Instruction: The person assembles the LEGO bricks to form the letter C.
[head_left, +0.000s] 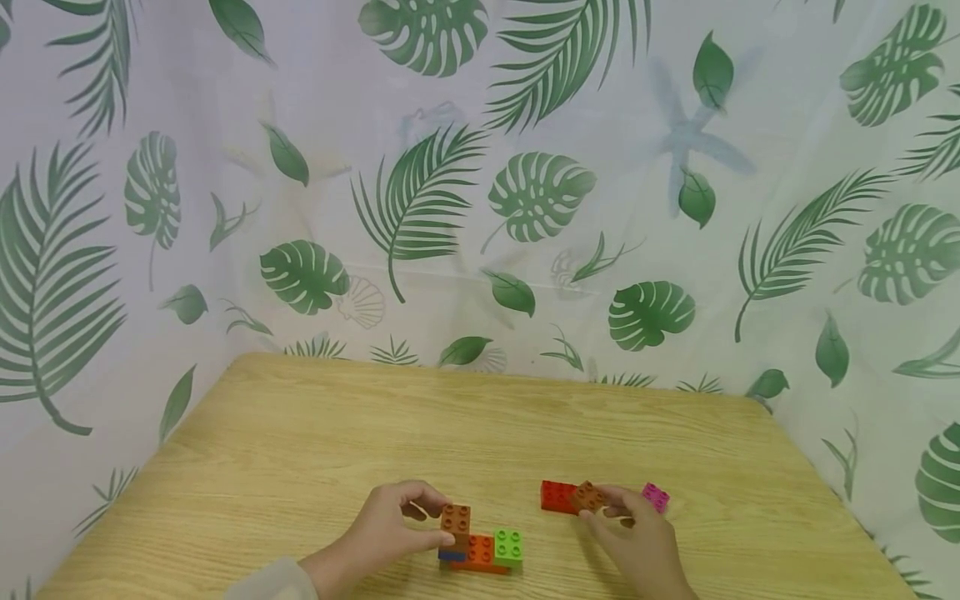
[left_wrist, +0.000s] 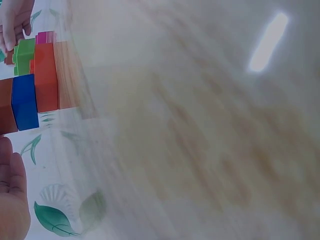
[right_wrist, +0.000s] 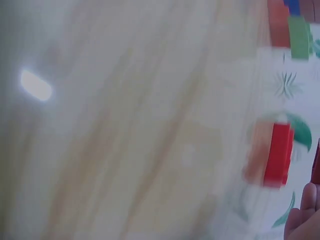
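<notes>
Near the table's front edge stands a small stack of toy building bricks: an orange brick (head_left: 480, 552) at the base, a lime-green brick (head_left: 508, 547) on its right end and a blue brick (left_wrist: 25, 102) on its left. A brown brick (head_left: 455, 518) tops the blue one, and my left hand (head_left: 393, 525) pinches it between thumb and fingers. To the right, my right hand (head_left: 637, 533) grips another brown brick (head_left: 588, 497), tilted and raised off the table. Just beside that brick lies a red brick (head_left: 557, 496), its right end partly hidden in the head view.
A magenta brick (head_left: 656, 497) lies behind my right hand. The wood-grain table (head_left: 360, 417) spreads out beyond the bricks. A white curtain (head_left: 322, 208) with green leaf prints surrounds its back and sides.
</notes>
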